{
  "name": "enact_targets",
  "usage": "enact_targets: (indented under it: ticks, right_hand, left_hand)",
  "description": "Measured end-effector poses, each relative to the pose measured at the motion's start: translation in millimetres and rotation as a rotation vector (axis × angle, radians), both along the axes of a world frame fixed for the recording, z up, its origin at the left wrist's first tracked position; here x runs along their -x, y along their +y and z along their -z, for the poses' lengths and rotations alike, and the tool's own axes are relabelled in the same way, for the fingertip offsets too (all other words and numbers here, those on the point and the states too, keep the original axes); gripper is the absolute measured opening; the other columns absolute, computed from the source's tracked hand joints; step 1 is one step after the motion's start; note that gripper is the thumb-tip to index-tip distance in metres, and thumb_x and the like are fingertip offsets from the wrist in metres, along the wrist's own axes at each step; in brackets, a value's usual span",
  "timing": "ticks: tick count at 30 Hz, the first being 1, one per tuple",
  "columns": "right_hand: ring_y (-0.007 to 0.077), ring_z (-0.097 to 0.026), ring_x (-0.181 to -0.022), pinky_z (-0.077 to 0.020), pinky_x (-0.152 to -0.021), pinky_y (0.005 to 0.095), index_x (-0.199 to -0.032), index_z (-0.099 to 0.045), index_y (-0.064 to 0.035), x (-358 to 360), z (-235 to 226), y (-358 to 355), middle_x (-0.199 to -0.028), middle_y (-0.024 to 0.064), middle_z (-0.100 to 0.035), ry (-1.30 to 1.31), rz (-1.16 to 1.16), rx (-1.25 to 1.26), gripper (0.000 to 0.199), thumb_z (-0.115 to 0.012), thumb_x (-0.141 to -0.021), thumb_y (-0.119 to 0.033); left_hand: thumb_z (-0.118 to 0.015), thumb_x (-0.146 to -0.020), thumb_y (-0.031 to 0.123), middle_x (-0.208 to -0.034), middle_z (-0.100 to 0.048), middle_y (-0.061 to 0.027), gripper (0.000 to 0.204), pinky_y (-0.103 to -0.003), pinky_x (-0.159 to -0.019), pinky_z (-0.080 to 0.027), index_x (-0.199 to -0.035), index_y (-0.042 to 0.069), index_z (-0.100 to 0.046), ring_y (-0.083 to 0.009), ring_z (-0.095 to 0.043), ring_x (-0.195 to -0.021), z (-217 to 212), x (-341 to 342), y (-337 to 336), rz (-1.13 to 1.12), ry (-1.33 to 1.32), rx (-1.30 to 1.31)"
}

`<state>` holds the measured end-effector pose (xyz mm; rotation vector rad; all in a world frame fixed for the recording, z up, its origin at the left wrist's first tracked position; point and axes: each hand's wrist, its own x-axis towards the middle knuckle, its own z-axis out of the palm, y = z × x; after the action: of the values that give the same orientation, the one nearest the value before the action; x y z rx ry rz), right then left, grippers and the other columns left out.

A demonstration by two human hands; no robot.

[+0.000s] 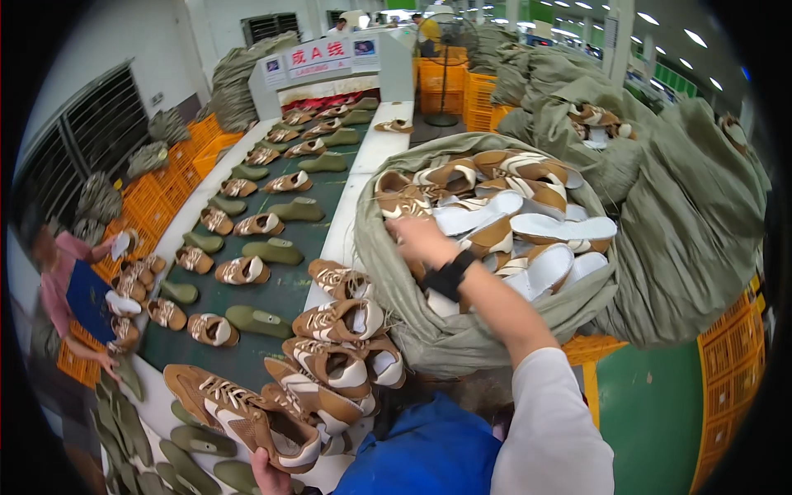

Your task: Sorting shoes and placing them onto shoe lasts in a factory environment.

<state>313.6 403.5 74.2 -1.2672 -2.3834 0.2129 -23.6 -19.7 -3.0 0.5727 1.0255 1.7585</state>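
My left hand (271,473) grips a brown lace-up sneaker (243,412) by its heel end, at the near edge of the line. The sneaker has white side stripes and pale laces. My right arm reaches into a large grey-green cloth sack (487,346), a black band round its wrist. Inside, my right hand (417,241) closes on a brown shoe (402,195) at the sack's left side; some fingers are hidden. More brown shoes and white-soled ones (540,272) fill the sack. Beside the sack, several brown sneakers (337,320) are stacked on the white ledge.
A green conveyor belt (289,239) carries rows of brown shoes and olive shoe lasts (272,252) toward a machine opening. At left, a co-worker (70,280) touches a last. Loose lasts (194,441) lie near me. Orange crates (730,371) and another full sack (676,239) stand at right.
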Motion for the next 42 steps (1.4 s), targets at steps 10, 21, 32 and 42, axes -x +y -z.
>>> enact_targets:
  ticks: [10,21,32,42]
  right_hand:
    - [0.0372,-0.060,-0.090,-0.0490,-0.079,0.0426,-0.121,-0.051,-0.0157,-72.9,-11.3,25.7,-0.093,0.0206,-0.063,-0.079,0.125,-0.026,0.050,-0.063,-0.073,-0.026]
    - [0.0056,-0.052,-0.047,-0.0390,-0.040,0.0185,-0.084,-0.061,-0.0073,-178.9,-113.2,-47.4,-0.062,-0.0007,-0.058,1.199,0.244,0.344,0.034,-0.054,-0.089,-0.040]
    - [0.0026,-0.042,-0.046,-0.0302,-0.040,0.0174,-0.081,-0.059,-0.0068,33.6,-72.8,-107.6,-0.060,-0.0048,-0.051,0.746,-0.257,0.951,0.033,-0.052,-0.090,-0.038]
    - [0.0200,-0.043,-0.122,-0.0324,-0.104,0.0340,-0.134,-0.038,-0.0028,104.6,56.5,-203.9,-0.136,0.0062,-0.043,0.570,-0.832,1.753,0.051,-0.056,-0.090,-0.022]
  left_hand:
    - [-0.056,-0.085,0.024,-0.128,-0.049,-0.0114,0.055,-0.037,-0.100,-0.037,-0.131,-0.001,-0.039,-0.0239,-0.049,-0.116,-25.5,-37.8,4.1,-0.035,0.027,-0.072]
    - [-0.054,-0.087,0.026,-0.126,-0.051,-0.0107,0.052,-0.037,-0.099,-0.038,-0.130,0.000,-0.040,-0.0238,-0.051,-0.113,3.7,-9.7,1.3,-0.034,0.006,-0.009]
    - [-0.058,-0.080,0.039,-0.126,-0.052,-0.0150,0.068,-0.040,-0.099,-0.041,-0.131,-0.002,-0.040,-0.0284,-0.052,-0.113,-7.8,-30.1,25.9,0.165,-0.180,-0.031]
    - [-0.046,-0.087,0.041,-0.118,-0.056,-0.0170,0.056,-0.041,-0.086,-0.050,-0.126,0.001,-0.046,-0.0291,-0.058,-0.100,-16.8,-45.2,5.5,-0.198,-0.267,-0.051]
